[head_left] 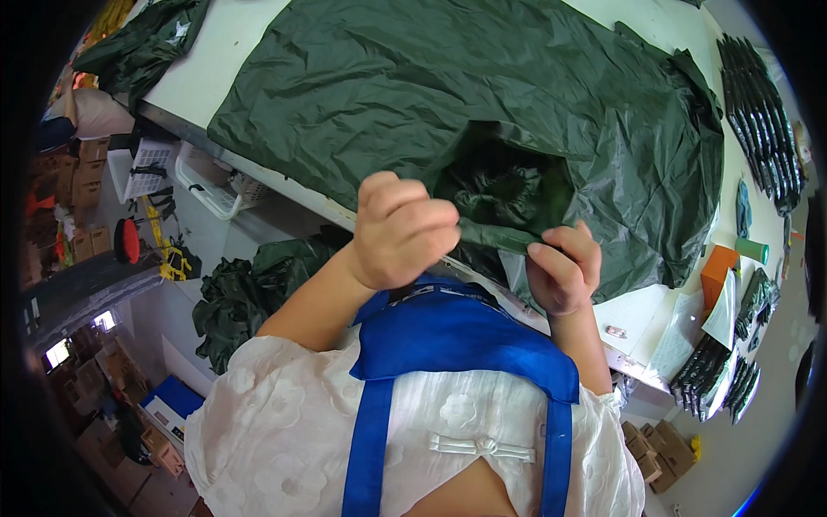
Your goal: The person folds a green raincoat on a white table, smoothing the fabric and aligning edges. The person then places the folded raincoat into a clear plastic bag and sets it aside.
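Note:
A large, wrinkled sheet of dark green coated fabric (362,95) lies over the white table in front of me. Its near part is raised in a fold with a shiny, darker inner face (504,185). Along this fold runs a narrow hem (495,234), stretched between my two hands. My left hand (407,231) is closed in a fist at the hem's left end, fingertips hidden. At the right end, my right hand (564,267) pinches the hem between thumb and fingers.
Dark green fabric bundles lie below the table edge (258,293) and at the far left (159,52). White plastic baskets (207,185) stand on the left. At the right are stacks of dark packaged items (758,121), a green tape roll (752,251) and an orange box (718,267).

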Available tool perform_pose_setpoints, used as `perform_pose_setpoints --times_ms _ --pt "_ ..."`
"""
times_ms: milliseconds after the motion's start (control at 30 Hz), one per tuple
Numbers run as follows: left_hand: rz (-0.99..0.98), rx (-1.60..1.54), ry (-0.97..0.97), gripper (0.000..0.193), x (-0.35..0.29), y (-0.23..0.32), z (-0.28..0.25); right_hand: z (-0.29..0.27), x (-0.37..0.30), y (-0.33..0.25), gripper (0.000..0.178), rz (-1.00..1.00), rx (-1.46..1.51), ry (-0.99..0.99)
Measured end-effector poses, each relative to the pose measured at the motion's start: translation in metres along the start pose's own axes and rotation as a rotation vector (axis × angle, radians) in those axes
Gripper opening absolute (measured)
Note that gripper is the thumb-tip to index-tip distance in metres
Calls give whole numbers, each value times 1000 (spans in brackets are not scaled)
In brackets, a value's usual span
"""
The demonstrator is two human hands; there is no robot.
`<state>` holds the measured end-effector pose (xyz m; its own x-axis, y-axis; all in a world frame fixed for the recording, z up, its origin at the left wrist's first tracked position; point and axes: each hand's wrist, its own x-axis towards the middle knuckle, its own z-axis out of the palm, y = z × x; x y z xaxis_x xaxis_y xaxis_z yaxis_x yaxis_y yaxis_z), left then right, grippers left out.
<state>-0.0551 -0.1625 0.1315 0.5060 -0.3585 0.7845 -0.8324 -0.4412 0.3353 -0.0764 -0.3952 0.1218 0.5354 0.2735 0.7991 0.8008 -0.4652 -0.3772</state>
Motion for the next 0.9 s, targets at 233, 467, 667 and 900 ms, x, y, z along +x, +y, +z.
perform_pose_setpoints --times_ms 233,467,667,900 --pt "-266 -312 -242 20 -4 -14 -18 11 -1 -7 36 123 51 -56" --pt "-952 -816 -289 9 6 2 -26 4 24 -8 31 532 233 -230" --pt "-699 -527 -402 11 14 -7 -27 13 17 4 41 536 252 -117" --pt "-697 -11 -656 32 -127 -145 -53 -22 -142 61 74 988 -811 -701"
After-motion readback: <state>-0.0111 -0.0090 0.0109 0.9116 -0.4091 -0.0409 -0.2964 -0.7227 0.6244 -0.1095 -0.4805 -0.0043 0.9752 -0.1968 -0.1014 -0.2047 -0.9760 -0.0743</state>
